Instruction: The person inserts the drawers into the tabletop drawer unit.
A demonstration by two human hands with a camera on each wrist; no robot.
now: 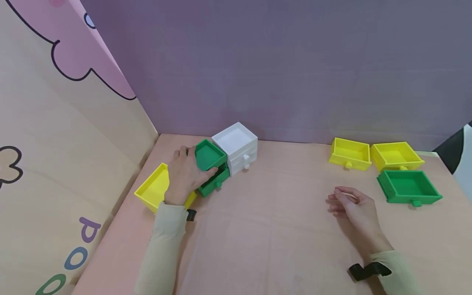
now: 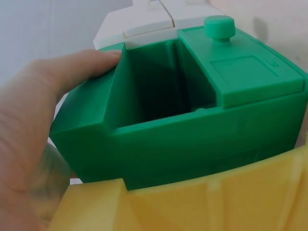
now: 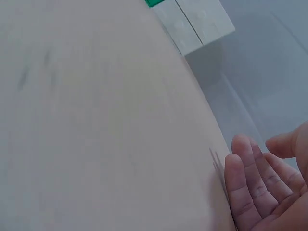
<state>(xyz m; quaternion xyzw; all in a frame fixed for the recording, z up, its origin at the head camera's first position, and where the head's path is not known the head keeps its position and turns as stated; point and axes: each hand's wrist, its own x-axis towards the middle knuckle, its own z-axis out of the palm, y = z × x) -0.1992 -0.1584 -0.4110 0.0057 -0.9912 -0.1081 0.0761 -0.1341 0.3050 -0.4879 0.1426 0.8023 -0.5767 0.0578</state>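
My left hand [image 1: 185, 174] grips a small green drawer cabinet [image 2: 192, 139], thumb across its top piece and the other fingers on the far side, partly hidden. A green drawer with a round knob [image 2: 220, 28] fills the cabinet's lower slot; the slot above it is hollow. Against the green cabinet's side stands a white cabinet [image 1: 234, 145] with its knobbed drawers in. Partly under my left hand and wrist lies a yellow cabinet [image 1: 155, 186]. My right hand [image 1: 355, 209] hovers low over the table, fingers loosely bent, holding nothing.
Two yellow drawers [image 1: 350, 153] and a green drawer [image 1: 411, 186] sit at the right of the pink-covered table [image 1: 273, 229]. A grey-purple wall panel [image 1: 295, 69] rises along the back edge. A printed cream panel [image 1: 73, 135] borders the left side.
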